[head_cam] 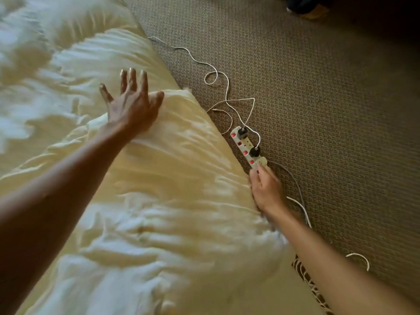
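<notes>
Head view: fingers of our right hand grip the near end of the power strip (two plugs in it), on carpet just beside the duvet; our left hand lies spread flat on the duvet.

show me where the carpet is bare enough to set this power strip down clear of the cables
Bare carpet lies right of the power strip, toward the dark corner, and beyond the top loop of the white cables. Crowded: the band along the duvet edge, where those cables coil, and beside the right hand, where the grey lead runs.
</notes>
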{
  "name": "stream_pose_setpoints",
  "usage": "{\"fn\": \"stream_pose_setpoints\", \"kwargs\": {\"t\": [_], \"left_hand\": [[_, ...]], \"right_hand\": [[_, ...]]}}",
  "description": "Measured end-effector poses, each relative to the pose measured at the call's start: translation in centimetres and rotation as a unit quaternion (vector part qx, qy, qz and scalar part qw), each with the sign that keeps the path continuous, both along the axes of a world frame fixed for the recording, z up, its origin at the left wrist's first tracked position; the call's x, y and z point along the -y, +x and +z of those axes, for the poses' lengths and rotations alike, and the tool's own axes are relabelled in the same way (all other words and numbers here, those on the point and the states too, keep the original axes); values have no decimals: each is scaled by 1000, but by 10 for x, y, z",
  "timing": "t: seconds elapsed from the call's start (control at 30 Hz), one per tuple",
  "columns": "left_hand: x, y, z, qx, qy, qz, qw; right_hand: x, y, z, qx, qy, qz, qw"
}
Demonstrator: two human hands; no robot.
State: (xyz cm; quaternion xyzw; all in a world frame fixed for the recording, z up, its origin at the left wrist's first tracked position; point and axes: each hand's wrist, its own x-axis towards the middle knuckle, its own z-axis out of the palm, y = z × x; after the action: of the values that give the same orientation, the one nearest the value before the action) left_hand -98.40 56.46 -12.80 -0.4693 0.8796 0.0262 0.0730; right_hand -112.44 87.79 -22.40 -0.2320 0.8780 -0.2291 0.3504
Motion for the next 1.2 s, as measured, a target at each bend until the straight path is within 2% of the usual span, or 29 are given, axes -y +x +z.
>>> {"fn": "stream_pose_setpoints", "kwargs": {"t": [0.07, 0.13, 0.17, 0.2, 0.23, 0.27, 0.33, 0.4, 0.43, 0.5, 0.57, 0.63, 0.67, 0.7, 0.8, 0.87, 0.9, 0.97, 1.07, 1.17, 1.2], "left_hand": [[-24, 3, 15, -89, -47, -5, 995], [-70, 25, 11, -170, -29, -110, 979], [-94, 45, -1, -155, -11, -215, 964], [-110, 70, -11, -95, 4, -303, 948], [-112, 96, -22, -29, 5, -342, 939], [-106, 120, -28, 0, 4, -316, 949], [-91, 151, -28, -18, -20, -118, 993], [-98, 166, -16, -67, -22, 74, 995], [-113, 168, -9, -106, -21, 120, 987], [-172, 175, -2, -166, -25, 115, 979], [-249, 200, -14, -153, 31, 61, 986], [-321, 247, -33, -84, 99, 59, 990], [-349, 278, -41, -55, 126, 80, 987], [-372, 308, -44, -34, 139, 104, 984], [-397, 368, -34, 4, 107, 126, 986], [-389, 374, -22, -17, 75, 140, 987], [-380, 367, -15, -41, 62, 160, 984], [-360, 342, -3, -101, 23, 185, 977], [-348, 326, -14, -144, 5, 137, 980], [-377, 363, -41, -90, 42, 44, 994], [-390, 379, -47, -81, 46, 21, 995]], "right_hand": [[25, 5, 31, -70, -85, 16, 994], [35, 24, 60, -99, -200, 72, 972], [30, 33, 60, -104, -229, 128, 959], [19, 40, 51, -94, -225, 187, 952], [3, 41, 40, -72, -190, 219, 954], [-13, 37, 29, -51, -129, 209, 968], [-31, 21, 22, -48, -12, 96, 994], [-33, 24, 40, -118, 10, 34, 992], [-29, 37, 56, -154, -20, 43, 987], [-24, 86, 91, -197, -123, 114, 966], [-37, 140, 106, -231, -216, 257, 913], [-69, 168, 92, -267, -224, 439, 828], [-85, 164, 80, -280, -187, 484, 808], [-98, 154, 72, -284, -138, 484, 816], [-116, 130, 73, -268, -22, 337, 902], [-103, 148, 93, -251, -3, 268, 930], [-91, 168, 103, -257, -26, 269, 928], [-62, 222, 116, -275, -114, 320, 899], [-41, 294, 101, -295, -198, 436, 827], [-74, 296, 68, -301, -143, 573, 749], [-91, 283, 61, -302, -126, 591, 737]]}}
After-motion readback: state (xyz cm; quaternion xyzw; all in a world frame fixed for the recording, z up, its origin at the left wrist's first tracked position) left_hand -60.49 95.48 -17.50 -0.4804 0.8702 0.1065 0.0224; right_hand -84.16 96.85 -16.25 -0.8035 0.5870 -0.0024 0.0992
